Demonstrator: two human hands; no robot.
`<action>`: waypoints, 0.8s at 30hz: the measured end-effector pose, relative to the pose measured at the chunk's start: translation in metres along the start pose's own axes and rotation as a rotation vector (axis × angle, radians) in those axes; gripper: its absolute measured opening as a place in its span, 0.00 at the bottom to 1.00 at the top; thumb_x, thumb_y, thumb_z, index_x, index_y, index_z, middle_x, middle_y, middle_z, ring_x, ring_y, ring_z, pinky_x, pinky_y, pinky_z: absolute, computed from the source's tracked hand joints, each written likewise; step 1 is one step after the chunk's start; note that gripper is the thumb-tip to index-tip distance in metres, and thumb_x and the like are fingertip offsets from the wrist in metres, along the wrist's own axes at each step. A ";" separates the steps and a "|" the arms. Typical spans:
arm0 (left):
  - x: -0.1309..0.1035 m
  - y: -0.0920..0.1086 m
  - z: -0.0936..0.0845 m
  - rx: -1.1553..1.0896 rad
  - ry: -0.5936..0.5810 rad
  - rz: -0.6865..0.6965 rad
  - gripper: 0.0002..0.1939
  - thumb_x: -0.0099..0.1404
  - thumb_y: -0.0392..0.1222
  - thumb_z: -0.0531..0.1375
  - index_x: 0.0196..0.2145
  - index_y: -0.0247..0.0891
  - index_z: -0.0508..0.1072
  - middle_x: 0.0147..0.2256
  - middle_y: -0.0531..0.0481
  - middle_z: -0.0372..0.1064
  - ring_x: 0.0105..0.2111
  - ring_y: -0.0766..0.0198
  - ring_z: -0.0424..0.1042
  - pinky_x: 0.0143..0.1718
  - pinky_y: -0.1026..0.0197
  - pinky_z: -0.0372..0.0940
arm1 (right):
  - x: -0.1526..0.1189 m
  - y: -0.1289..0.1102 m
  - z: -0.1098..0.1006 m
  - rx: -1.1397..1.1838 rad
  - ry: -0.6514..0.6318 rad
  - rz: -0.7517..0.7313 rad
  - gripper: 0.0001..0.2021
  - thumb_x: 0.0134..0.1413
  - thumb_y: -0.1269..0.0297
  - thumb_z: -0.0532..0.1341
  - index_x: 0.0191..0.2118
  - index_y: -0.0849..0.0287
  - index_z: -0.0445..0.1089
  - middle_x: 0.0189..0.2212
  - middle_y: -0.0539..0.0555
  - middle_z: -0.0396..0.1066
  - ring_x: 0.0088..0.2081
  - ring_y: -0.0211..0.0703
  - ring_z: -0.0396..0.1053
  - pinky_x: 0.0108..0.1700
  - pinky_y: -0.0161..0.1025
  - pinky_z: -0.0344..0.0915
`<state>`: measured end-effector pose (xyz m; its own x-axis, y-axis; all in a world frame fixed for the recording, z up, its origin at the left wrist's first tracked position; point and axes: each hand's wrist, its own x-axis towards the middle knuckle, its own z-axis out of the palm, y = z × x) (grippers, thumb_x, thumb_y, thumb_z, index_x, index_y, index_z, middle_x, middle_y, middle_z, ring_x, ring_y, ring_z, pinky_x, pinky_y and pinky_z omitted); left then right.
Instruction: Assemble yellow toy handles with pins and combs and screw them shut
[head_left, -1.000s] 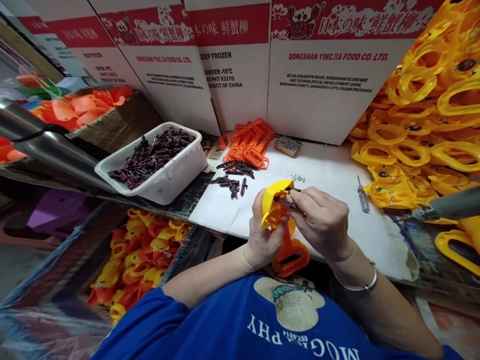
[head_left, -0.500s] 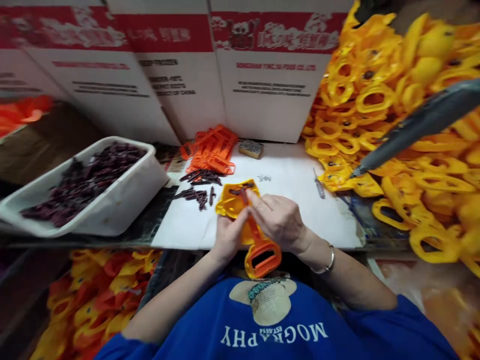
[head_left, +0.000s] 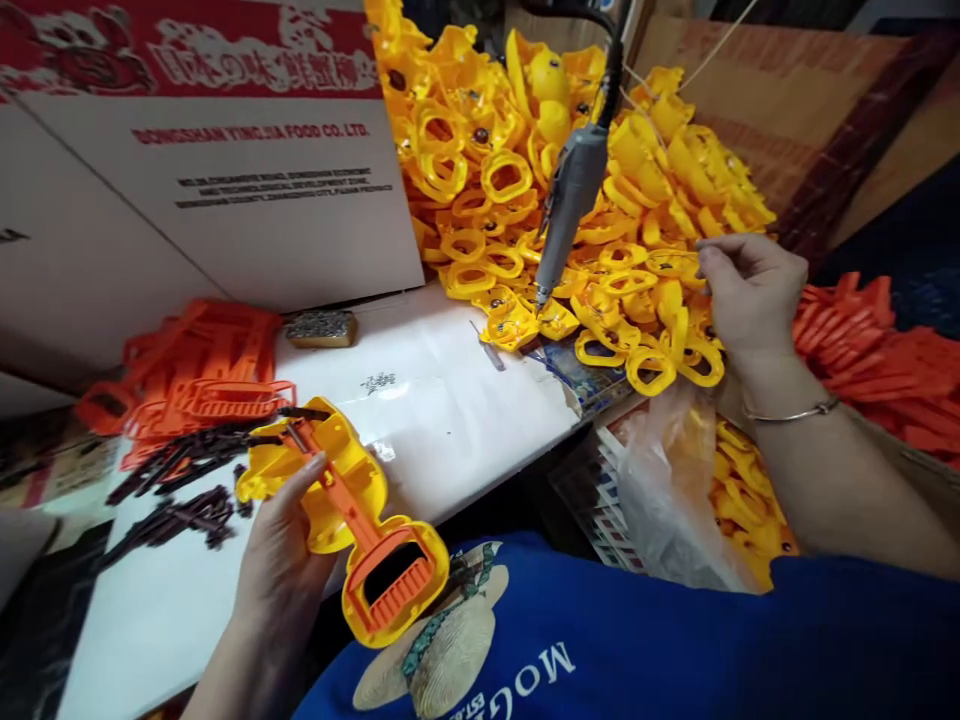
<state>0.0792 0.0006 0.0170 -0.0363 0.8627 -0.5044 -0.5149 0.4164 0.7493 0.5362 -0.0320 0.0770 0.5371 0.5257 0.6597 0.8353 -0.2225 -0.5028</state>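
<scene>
Now, head view:
Left hand (head_left: 279, 550): near left, fingers clasped round the yellow shell (head_left: 330, 480), thumb on its orange handle (head_left: 375, 560)
Right hand (head_left: 750, 290): far right, fingertips pinched at the yellow pile (head_left: 555, 200), touching it
Driver (head_left: 571, 195): hangs over the pile
Pins (head_left: 187, 480): dark, on the table (head_left: 442, 390), left of the shell

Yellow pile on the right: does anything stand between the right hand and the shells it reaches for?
Nothing visible does. The right hand is already at the edge of the yellow pile, fingertips on a shell. The hanging screwdriver dangles left of it, clear. The left hand holds the yellow and orange assembly.
</scene>
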 end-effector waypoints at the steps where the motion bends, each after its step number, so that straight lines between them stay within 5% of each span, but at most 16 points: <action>1: -0.001 -0.001 0.002 0.013 -0.011 0.004 0.10 0.59 0.29 0.64 0.36 0.42 0.80 0.31 0.57 0.83 0.26 0.64 0.80 0.26 0.64 0.79 | 0.007 0.017 -0.007 -0.086 0.002 0.034 0.16 0.60 0.57 0.66 0.40 0.68 0.81 0.30 0.61 0.79 0.28 0.35 0.70 0.31 0.37 0.61; 5: -0.001 -0.005 0.010 0.068 -0.052 0.012 0.11 0.58 0.29 0.63 0.35 0.43 0.81 0.32 0.58 0.83 0.26 0.64 0.80 0.22 0.66 0.77 | -0.006 0.057 -0.017 -0.256 -0.158 0.130 0.22 0.47 0.48 0.73 0.33 0.66 0.81 0.20 0.56 0.73 0.22 0.38 0.65 0.28 0.40 0.56; 10: -0.003 -0.008 0.018 0.075 -0.026 0.012 0.18 0.56 0.27 0.63 0.41 0.45 0.81 0.30 0.57 0.83 0.24 0.64 0.79 0.22 0.66 0.75 | -0.037 0.053 0.000 -0.466 -0.397 0.115 0.29 0.58 0.52 0.67 0.59 0.66 0.74 0.38 0.67 0.82 0.37 0.59 0.77 0.39 0.46 0.65; 15: 0.001 -0.006 0.017 0.065 -0.023 -0.006 0.18 0.58 0.26 0.62 0.44 0.42 0.80 0.29 0.55 0.82 0.22 0.65 0.78 0.24 0.65 0.77 | -0.027 0.041 -0.008 -0.657 -0.245 0.025 0.26 0.65 0.65 0.52 0.64 0.67 0.71 0.42 0.72 0.81 0.42 0.65 0.78 0.44 0.51 0.65; 21: 0.015 -0.013 0.013 0.021 -0.001 -0.072 0.12 0.65 0.27 0.59 0.42 0.34 0.80 0.30 0.50 0.82 0.22 0.64 0.80 0.28 0.65 0.78 | -0.020 0.049 -0.017 -0.609 -0.292 -0.096 0.28 0.66 0.50 0.55 0.63 0.61 0.73 0.37 0.66 0.81 0.38 0.62 0.76 0.37 0.45 0.61; 24: 0.019 -0.017 0.012 0.009 -0.023 -0.104 0.12 0.65 0.28 0.59 0.42 0.34 0.80 0.31 0.50 0.82 0.24 0.63 0.81 0.28 0.64 0.79 | -0.010 0.051 -0.013 -0.521 -0.243 -0.056 0.25 0.68 0.52 0.54 0.58 0.63 0.75 0.39 0.66 0.81 0.41 0.59 0.75 0.40 0.44 0.61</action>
<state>0.0972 0.0132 -0.0002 0.0371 0.8209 -0.5699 -0.5073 0.5068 0.6970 0.5749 -0.0587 0.0524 0.4992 0.7085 0.4989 0.8426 -0.5313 -0.0886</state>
